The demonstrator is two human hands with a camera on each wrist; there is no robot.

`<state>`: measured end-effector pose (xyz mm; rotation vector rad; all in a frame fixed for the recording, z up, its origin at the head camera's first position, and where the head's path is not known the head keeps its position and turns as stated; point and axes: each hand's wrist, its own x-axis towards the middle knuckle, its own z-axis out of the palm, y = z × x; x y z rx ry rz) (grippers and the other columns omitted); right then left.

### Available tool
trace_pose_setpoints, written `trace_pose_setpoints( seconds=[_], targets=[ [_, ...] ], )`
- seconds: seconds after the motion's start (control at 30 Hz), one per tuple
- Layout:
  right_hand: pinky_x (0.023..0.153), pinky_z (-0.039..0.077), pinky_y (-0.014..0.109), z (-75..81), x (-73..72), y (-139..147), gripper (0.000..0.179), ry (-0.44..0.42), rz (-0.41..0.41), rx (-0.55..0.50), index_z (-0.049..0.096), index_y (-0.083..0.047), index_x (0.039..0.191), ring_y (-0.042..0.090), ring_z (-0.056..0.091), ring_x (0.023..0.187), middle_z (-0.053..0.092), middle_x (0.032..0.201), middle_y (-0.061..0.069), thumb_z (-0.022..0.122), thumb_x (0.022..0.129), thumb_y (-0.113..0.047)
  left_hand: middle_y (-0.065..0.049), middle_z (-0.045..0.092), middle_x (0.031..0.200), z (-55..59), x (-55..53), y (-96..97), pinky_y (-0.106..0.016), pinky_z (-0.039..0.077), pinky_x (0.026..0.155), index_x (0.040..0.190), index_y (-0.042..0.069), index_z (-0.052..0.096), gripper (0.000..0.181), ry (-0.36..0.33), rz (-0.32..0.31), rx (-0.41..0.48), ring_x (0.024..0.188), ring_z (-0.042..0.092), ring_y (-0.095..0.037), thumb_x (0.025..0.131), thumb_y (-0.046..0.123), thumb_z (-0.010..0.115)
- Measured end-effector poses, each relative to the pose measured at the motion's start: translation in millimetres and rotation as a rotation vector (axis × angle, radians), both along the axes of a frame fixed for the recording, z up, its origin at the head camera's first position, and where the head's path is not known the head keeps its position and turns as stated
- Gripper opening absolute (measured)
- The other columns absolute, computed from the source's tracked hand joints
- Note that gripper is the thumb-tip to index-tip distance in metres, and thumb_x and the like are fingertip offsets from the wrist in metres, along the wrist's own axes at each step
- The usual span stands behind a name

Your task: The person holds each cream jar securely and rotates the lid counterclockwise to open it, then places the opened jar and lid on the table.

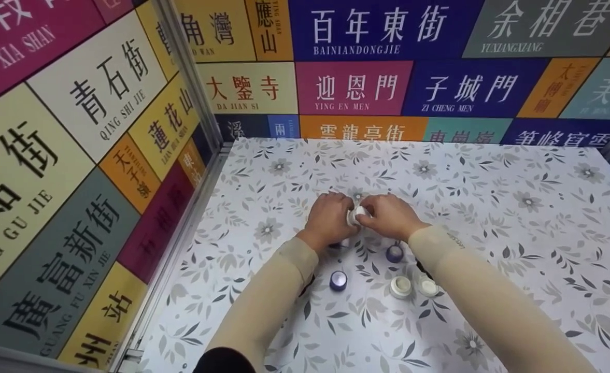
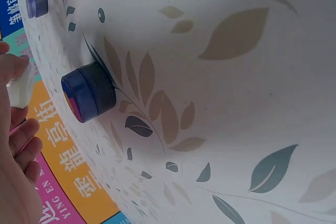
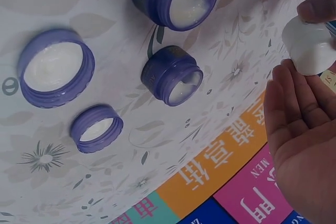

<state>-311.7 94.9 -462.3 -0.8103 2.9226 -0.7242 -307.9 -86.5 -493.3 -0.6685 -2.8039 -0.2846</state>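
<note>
Both hands meet around a small white cream jar [image 1: 357, 214] near the middle of the table. My left hand [image 1: 329, 218] grips it from the left, while the thumb and fingers of my right hand [image 1: 390, 215] hold it from the right. In the right wrist view, the white jar [image 3: 308, 48] shows a smooth rounded side, with fingers under it and a thumb on top. The left wrist view has only part of the white jar [image 2: 21, 87], between fingers at the left edge.
Toward me lie a blue jar [image 1: 394, 253], a blue lid [image 1: 338, 280], a white jar [image 1: 400, 287] and a white lid [image 1: 429, 287]. Two open purple-blue jars [image 3: 173, 75] and upturned lids [image 3: 97, 129] appear in the right wrist view. Sign-covered panels [image 1: 354, 88] border the table.
</note>
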Motion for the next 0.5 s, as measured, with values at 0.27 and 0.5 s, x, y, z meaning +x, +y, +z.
trace_pose_setpoints(
  seconds=[0.27, 0.5],
  targets=[
    [0.076, 0.051, 0.041, -5.8, 8.5, 1.5, 0.023, -0.041, 0.043, -0.088, 0.073, -0.007, 0.104, 0.019, 0.066, 0.08, 0.071, 0.087, 0.001, 0.07, 0.086, -0.022, 0.0, 0.068, 0.101, -6.8, 11.3, -3.2, -0.039, 0.044, 0.087, 0.102, 0.013, 0.075, 0.04, -0.013, -0.023, 0.012, 0.094, 0.062, -0.023, 0.077, 0.044, 0.074],
    [0.08, 0.051, 0.042, -0.2, 5.2, 2.4, 0.025, -0.037, 0.036, -0.117, 0.072, -0.006, 0.106, 0.023, 0.068, 0.086, 0.073, 0.092, 0.005, 0.072, 0.086, -0.022, 0.001, 0.068, 0.101, -0.5, 7.4, -3.7, -0.037, 0.043, 0.088, 0.1, 0.016, 0.076, 0.036, 0.008, -0.028, 0.018, 0.093, 0.061, -0.021, 0.078, 0.044, 0.073]
  ],
)
